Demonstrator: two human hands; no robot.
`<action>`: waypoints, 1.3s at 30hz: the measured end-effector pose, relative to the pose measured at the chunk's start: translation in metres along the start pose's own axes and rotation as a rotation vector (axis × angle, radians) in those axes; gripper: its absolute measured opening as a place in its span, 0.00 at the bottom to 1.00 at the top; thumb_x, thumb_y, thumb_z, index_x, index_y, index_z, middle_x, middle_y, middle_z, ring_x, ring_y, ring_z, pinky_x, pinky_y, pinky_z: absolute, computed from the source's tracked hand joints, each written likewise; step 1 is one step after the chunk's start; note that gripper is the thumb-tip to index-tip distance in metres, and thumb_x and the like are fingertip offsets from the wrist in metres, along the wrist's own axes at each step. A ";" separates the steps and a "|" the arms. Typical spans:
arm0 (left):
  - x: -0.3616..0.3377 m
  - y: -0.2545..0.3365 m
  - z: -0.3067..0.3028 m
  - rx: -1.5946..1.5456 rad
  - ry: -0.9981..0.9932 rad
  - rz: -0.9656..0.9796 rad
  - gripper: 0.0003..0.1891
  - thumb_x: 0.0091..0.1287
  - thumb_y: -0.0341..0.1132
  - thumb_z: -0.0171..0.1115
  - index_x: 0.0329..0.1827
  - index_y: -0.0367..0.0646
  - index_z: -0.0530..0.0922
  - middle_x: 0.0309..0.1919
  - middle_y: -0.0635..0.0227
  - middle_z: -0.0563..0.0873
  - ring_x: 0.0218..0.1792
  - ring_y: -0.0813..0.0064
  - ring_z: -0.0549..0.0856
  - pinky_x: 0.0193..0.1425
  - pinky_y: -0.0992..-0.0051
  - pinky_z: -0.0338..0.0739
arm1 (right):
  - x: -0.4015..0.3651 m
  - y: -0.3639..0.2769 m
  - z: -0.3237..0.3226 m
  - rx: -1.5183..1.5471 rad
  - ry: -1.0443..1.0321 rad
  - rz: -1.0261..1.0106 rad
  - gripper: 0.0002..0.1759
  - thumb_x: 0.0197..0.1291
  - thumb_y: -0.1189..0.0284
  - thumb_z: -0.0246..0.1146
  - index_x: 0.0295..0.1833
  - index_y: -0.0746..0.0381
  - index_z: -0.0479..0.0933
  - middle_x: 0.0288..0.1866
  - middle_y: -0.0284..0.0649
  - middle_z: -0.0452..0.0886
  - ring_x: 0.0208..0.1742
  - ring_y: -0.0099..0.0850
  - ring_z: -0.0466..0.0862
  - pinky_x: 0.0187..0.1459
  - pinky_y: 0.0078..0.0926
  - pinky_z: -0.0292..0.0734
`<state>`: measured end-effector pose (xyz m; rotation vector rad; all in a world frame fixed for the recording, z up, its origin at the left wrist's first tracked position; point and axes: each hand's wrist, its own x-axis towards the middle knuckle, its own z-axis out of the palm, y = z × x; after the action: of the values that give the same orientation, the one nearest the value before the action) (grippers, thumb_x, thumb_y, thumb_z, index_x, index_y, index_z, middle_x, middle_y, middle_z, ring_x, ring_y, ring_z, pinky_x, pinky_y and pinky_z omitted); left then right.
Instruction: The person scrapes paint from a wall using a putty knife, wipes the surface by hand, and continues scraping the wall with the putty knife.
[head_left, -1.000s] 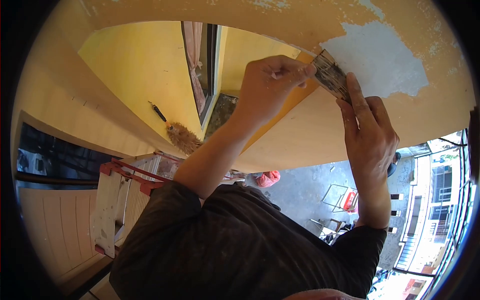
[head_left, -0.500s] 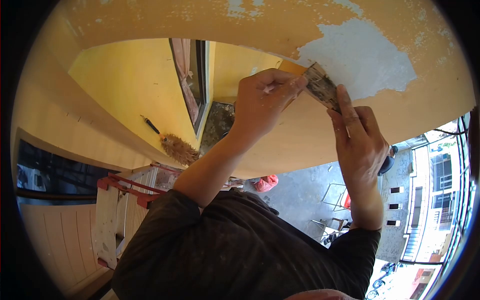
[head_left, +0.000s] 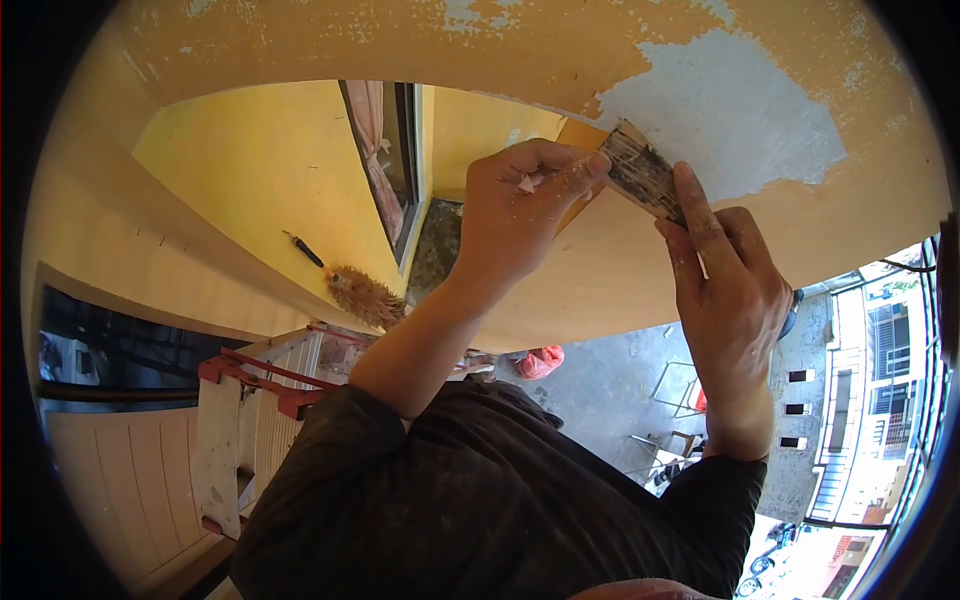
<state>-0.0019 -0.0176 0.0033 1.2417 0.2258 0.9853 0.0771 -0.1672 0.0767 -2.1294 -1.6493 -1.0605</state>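
Observation:
A flat scraper [head_left: 643, 172], dark and smeared with dried paint, is held against the painted surface by the lower edge of a bare white patch [head_left: 735, 110]. My right hand [head_left: 735, 285] grips its lower end, the index finger stretched along it and the handle hidden by the hand. My left hand [head_left: 520, 205] is closed, with thumb and fingertips pinching the scraper's left edge. A small pale flake [head_left: 527, 183] shows among its curled fingers. Yellow-orange paint [head_left: 350, 45] with worn white spots surrounds the patch.
A stepladder [head_left: 225, 440] with red fittings stands at lower left. A brown feather duster [head_left: 362, 295] is by the yellow wall near a curtained window [head_left: 385, 160]. Far below, a pink-red bag [head_left: 540, 361] and a folding frame [head_left: 678, 388] are on the grey floor.
The view has shifted slightly. Both hands stay on the scraper, which lies nearly where it was; the right hand and forearm sit a little lower and farther right.

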 end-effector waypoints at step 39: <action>0.005 -0.005 0.004 0.033 0.072 0.051 0.07 0.59 0.32 0.67 0.31 0.36 0.81 0.25 0.69 0.82 0.29 0.82 0.77 0.38 0.82 0.69 | -0.007 0.001 0.010 0.108 0.149 0.028 0.22 0.47 0.70 0.70 0.52 0.53 0.80 0.24 0.32 0.72 0.21 0.27 0.73 0.25 0.26 0.70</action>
<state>0.0056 -0.0169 0.0020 1.2484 0.2682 1.0754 0.0816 -0.1671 0.0650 -1.9499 -1.5673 -1.0680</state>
